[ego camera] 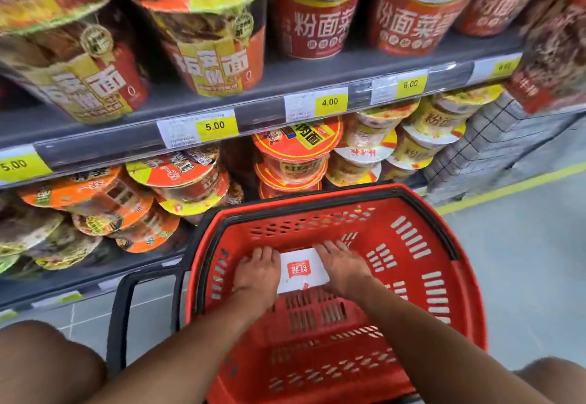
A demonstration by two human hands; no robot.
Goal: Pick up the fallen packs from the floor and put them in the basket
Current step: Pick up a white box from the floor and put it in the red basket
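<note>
Pack [302, 270] is laid in basket [333, 192], ends pressed under flat-fingered left hand [257, 272] and right hand [342, 267] (no others visible).

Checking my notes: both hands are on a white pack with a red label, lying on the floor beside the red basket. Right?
Not quite. The head view shows the white pack inside the red basket, not on the floor beside it. The rest holds: left hand and right hand are both on it, and its label is red.
</note>
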